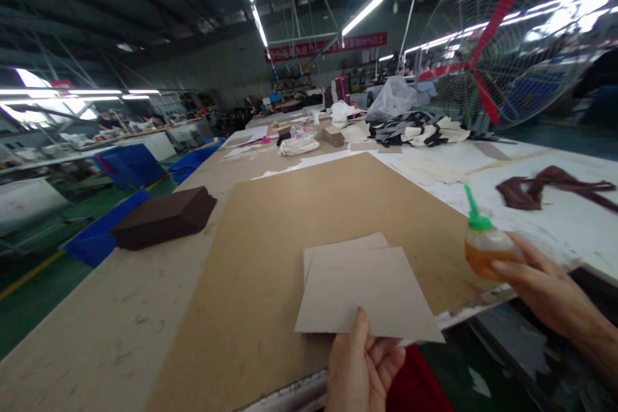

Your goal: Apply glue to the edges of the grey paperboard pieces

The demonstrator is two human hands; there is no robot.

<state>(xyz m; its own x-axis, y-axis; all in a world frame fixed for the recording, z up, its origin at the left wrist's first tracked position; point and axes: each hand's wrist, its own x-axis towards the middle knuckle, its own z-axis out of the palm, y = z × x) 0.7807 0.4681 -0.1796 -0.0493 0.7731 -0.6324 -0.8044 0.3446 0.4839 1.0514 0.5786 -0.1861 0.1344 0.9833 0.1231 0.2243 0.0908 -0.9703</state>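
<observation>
My left hand (360, 364) pinches the near edge of a light grey-beige board (362, 290), thumb on top and fingers beneath. Under it, a second similar board (345, 245) shows along the far side. Both are over the near part of a large brown sheet (270, 238) on the table. At the right, my right hand (541, 277) is wrapped round a clear squeeze bottle (490, 251) with a green nozzle and amber liquid inside. The bottle is upright, its nozzle leaning slightly left, above the sheet's right edge.
A dark brown stack (167, 215) sits at the table's left edge, beside a blue bin (91, 241). Brown fabric strips (535, 187) lie at the right. Farther back are fabric pieces (434, 130), plastic bags (393, 98) and a large fan (506, 45) with red blades.
</observation>
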